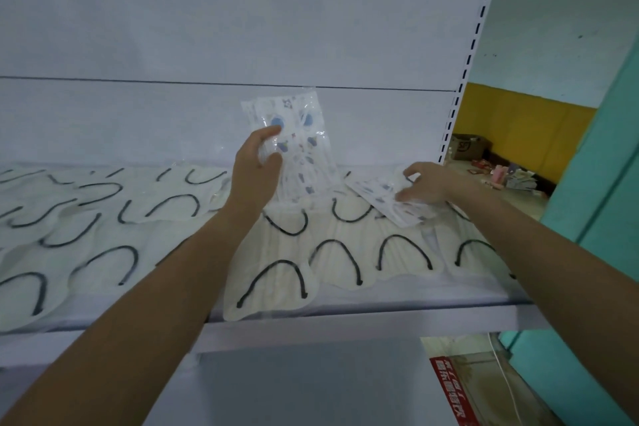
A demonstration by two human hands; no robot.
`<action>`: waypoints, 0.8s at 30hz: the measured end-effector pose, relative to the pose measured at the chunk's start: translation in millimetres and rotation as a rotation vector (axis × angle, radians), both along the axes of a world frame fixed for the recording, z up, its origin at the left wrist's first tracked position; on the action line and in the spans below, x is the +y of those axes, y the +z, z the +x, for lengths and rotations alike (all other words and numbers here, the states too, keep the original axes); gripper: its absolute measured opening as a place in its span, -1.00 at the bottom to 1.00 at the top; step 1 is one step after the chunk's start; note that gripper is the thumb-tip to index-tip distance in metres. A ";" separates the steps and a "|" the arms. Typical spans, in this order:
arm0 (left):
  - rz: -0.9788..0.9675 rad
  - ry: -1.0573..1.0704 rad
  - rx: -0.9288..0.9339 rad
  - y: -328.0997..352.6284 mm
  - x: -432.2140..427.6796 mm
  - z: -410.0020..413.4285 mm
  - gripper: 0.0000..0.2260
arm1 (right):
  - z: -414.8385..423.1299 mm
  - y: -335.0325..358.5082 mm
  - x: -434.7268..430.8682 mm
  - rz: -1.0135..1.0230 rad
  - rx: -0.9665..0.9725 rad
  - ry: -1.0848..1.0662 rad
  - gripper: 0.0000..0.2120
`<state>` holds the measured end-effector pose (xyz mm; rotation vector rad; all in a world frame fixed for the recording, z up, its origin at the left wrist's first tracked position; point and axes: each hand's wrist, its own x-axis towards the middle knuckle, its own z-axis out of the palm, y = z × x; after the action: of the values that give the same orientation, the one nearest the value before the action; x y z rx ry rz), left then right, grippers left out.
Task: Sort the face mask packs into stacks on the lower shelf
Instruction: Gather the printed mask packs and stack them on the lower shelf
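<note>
My left hand [254,171] grips a bundle of clear packs holding white masks with blue cartoon prints [301,145], held upright above the shelf. My right hand [423,183] curls its fingers round the edge of another printed mask pack [383,197] that lies tilted on the shelf at the right. Several cream masks with black ear loops [276,284] in clear packs lie spread across the whole white shelf [345,318], some overlapping.
The white back panel [242,28] rises behind the shelf, with a slotted upright [463,79] at its right end. Beyond it, a cardboard box [468,147] and scattered items lie on the floor by a yellow wall. A red printed carton [453,391] sits below right.
</note>
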<state>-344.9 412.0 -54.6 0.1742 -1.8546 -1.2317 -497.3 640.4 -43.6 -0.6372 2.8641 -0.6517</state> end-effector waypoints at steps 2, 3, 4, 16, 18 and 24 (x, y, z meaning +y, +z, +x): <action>0.005 0.019 -0.013 -0.8 -1.0 -0.9 -0.64 | 0.0 -1.0 -1.8 -0.103 -0.010 -0.015 -0.37; 0.011 0.026 -0.015 -1.1 -2.1 -1.2 -0.64 | -0.6 -1.3 -2.5 -0.114 -0.016 -0.024 -0.36; 0.016 0.034 -0.015 -1.5 -3.2 -1.5 -0.64 | -0.7 -1.5 -2.9 -0.099 -0.015 -0.030 -0.36; -0.113 0.239 -0.041 26.7 -3.5 -2.6 -0.58 | -2.5 16.8 1.5 -0.417 -0.001 -0.139 -0.47; -0.132 0.198 -0.128 38.9 -10.7 -4.5 -0.59 | 1.3 29.7 3.4 -0.647 -0.014 -0.098 -0.48; -0.059 -0.029 -0.096 43.5 -14.2 4.1 -0.72 | 41.5 61.5 -20.0 -1.273 -0.290 0.060 -0.54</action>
<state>-340.8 397.8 -11.1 0.1775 -1.9805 -1.2050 -455.9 620.4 17.9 -0.6210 1.8483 -2.3006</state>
